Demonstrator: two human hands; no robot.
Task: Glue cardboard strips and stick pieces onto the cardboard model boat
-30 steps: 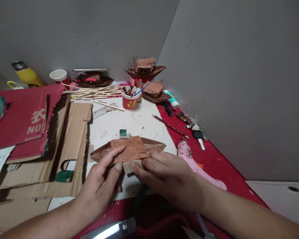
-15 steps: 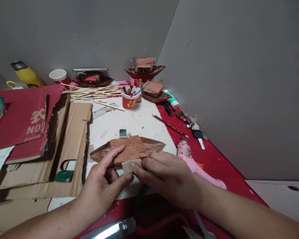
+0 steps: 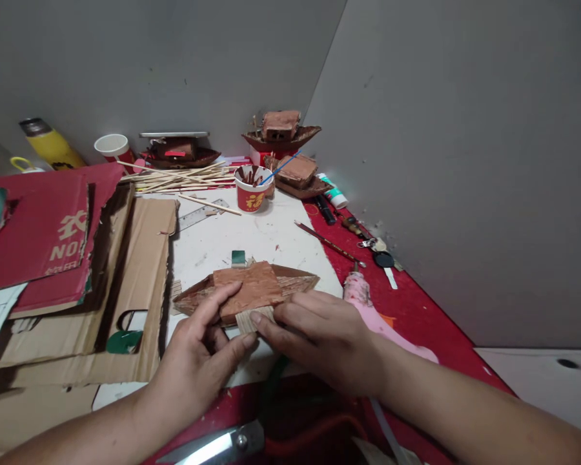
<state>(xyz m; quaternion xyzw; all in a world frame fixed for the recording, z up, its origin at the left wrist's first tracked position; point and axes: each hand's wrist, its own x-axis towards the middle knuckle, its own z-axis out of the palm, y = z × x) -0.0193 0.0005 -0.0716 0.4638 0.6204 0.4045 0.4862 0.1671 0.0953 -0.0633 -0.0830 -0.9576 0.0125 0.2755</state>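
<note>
Compared with one second earlier, your left thumb had moved off the roof edge to the lower edge of the ribbed strip [image 3: 246, 322], which sat closer against the cabin side. Your right hand [image 3: 332, 342] pinched that strip; your left hand [image 3: 198, 352] was half curled, forefinger on the roof, and whether it gripped the model boat [image 3: 246, 289] could not be told. The boat lay on the white sheet [image 3: 208, 240], between both hands. Counted: one boat in work, three finished-looking boats [image 3: 281, 132] behind, two paper cups [image 3: 252, 199]. One glue gun [image 3: 390, 332] lay partly behind your right forearm; cardboard [image 3: 148, 255] crowded the left; scissors [image 3: 217, 445] lay nearest you.
</note>
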